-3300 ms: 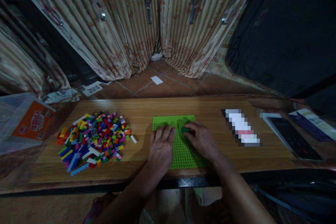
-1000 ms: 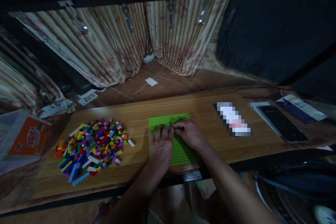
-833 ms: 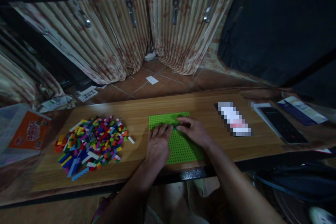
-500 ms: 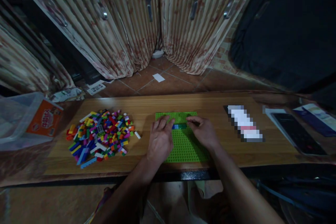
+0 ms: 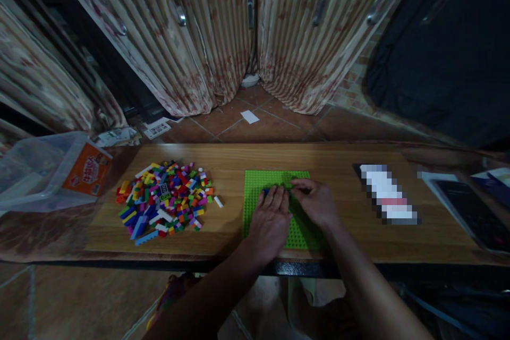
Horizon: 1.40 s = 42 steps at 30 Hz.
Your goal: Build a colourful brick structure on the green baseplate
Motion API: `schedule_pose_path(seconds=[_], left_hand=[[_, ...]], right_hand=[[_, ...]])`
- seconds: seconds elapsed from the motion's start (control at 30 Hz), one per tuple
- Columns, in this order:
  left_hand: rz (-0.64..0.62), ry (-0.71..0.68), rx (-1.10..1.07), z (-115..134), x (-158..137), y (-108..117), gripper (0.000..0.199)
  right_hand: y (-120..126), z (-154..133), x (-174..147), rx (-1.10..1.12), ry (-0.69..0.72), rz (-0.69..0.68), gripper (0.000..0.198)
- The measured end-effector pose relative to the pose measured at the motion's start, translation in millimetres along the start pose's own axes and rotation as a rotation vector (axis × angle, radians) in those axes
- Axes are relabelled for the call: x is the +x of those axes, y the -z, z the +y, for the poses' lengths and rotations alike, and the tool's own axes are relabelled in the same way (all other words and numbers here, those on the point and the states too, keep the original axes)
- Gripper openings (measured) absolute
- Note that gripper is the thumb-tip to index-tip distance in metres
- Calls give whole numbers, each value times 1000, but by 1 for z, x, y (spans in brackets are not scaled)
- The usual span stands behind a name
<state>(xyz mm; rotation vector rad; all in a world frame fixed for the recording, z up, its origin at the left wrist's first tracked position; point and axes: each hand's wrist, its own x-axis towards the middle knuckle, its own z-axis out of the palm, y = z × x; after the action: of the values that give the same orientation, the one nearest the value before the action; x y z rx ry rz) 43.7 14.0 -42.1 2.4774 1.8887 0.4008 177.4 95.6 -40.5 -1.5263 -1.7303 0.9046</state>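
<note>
A green studded baseplate (image 5: 252, 183) lies on the wooden board in front of me. My left hand (image 5: 271, 219) rests palm down over its middle, fingers stretched out flat. Under those fingertips a bit of a dark blue brick (image 5: 265, 190) shows; the rest of the brick row is covered. My right hand (image 5: 317, 203) is at the plate's right side, just beyond the left fingertips. Its thumb and fingers are pinched together, and whatever is between them is hidden.
A heap of mixed toy bricks (image 5: 169, 199) spreads over the left of the wooden board (image 5: 233, 156). Beyond it stands a clear plastic tub (image 5: 51, 170) with an orange label. A blurred-out flat item (image 5: 388, 194) and a dark phone-like slab (image 5: 470, 212) lie to the right.
My left hand has slid right across the plate and now covers the blue bricks that showed between the hands. The right hand stays pinched near the row's right end. The whole view has shifted slightly.
</note>
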Motion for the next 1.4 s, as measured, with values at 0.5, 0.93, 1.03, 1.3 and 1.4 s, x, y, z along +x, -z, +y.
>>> schedule_pose_path(seconds=[0.5,0.93,1.03,1.3,1.4], left_hand=[[-26,-1,-2,3,3,-2,45],[57,7,-106,0,-5,4,48],[79,17,-184,-2,-8,11,46],[229,326,-190,-55,-9,50,42],[329,558,-138,-103,-17,74,41]], right_hand=[[-4,-5,4,-68,-47,16,36],[5,0,0,-160,-14,-30,47],[5,1,-2,-202,9,-9,44],[3,1,-3,-256,12,-10,43],[4,1,-2,-274,31,3,43]])
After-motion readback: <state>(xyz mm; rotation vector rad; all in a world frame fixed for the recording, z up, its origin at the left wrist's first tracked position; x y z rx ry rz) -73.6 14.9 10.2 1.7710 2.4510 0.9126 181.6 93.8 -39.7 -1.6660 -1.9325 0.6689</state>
